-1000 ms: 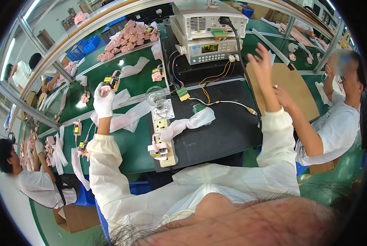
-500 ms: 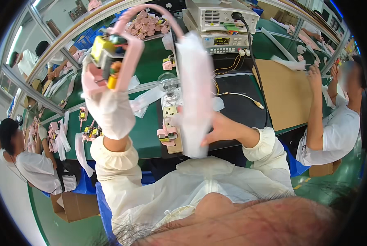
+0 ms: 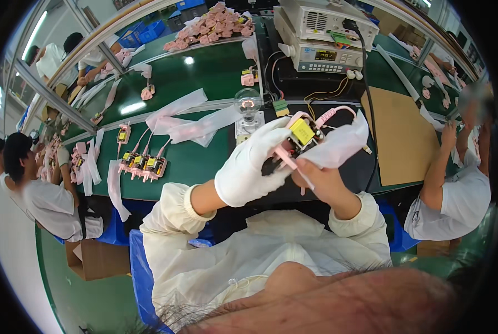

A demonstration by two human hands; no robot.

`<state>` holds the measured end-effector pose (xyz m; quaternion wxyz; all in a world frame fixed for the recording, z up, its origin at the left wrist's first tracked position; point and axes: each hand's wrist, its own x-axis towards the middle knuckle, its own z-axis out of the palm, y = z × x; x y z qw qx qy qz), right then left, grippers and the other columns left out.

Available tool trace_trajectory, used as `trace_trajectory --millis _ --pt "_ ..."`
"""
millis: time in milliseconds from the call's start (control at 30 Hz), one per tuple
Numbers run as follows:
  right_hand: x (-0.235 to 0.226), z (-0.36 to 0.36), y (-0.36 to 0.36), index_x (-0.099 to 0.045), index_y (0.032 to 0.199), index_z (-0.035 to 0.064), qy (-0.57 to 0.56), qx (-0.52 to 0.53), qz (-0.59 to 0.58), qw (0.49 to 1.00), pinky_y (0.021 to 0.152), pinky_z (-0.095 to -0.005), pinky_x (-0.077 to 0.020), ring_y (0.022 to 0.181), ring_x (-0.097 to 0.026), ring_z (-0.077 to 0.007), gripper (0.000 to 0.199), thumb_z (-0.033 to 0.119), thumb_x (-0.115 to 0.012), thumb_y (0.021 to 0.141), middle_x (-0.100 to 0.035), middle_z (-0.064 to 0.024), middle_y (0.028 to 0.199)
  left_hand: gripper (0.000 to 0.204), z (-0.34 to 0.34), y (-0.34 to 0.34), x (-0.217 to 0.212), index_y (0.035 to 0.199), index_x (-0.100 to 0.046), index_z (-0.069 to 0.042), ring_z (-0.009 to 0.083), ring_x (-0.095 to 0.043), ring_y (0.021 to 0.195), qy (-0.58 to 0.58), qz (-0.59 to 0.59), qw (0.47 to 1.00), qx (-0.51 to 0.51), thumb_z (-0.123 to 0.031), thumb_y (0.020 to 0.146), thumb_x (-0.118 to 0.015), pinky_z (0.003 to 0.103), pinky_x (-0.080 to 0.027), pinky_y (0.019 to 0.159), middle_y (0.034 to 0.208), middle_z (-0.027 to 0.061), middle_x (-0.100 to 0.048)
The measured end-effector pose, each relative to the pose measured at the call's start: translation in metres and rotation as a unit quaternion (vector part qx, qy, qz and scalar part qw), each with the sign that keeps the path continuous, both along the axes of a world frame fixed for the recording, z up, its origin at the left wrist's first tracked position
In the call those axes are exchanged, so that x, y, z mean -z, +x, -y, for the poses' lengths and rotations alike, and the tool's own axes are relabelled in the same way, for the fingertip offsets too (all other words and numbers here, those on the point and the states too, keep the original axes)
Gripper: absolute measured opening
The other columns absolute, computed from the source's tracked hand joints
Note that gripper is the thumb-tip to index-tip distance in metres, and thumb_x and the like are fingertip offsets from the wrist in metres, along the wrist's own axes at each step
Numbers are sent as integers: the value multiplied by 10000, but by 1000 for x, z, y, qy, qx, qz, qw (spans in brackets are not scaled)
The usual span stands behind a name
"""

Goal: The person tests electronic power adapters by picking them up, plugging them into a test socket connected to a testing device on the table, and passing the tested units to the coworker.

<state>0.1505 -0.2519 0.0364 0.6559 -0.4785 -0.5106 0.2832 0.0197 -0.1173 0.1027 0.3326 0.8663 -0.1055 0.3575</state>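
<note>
My left hand (image 3: 251, 167), in a white glove, grips an open pink power adapter (image 3: 302, 132) over the near edge of the black mat. A yellow transformer and other parts show in its uncovered housing. From the adapter a pink cord (image 3: 333, 113) arches right towards a whitish plastic sleeve (image 3: 343, 143). My bare right hand (image 3: 325, 186) is closed on the lower end of that sleeve, close beside the adapter. Its fingertips are partly hidden. Behind my gloved hand, a clear glass bulb (image 3: 248, 101) stands on a white holder.
Several open adapters (image 3: 143, 165) lie left on the green bench (image 3: 199, 172), with white sleeves (image 3: 187, 119) behind. Stacked test instruments (image 3: 329, 54) stand at the back, a black cable (image 3: 369, 111) hanging from them. Cardboard (image 3: 402, 139) lies right. Co-workers sit on both sides.
My left hand has brought the adapter down and right, next to my right hand. The sleeve, upright and blurred before, now slants to the right. The whole view has shifted somewhat.
</note>
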Motion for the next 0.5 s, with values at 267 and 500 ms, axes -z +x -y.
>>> trace_trajectory --millis 267,500 --pt "-23 -34 6 -534 1110 13 11 30 20 999 784 -255 -447 900 -549 -104 295 99 -624 843 -596 -27 983 395 -37 -9 -7 1117 -572 -53 53 -550 725 -321 -276 906 -23 -218 778 -690 214 -449 592 875 15 -623" --pt "-35 -62 38 -537 1095 -18 -45 12 92 995 622 -236 -452 686 -525 -90 334 242 -567 888 -586 -62 888 331 -98 -7 12 1154 -526 -55 4 -296 446 -558 -299 774 9 -116 840 -612 149 -202 390 888 13 -615"
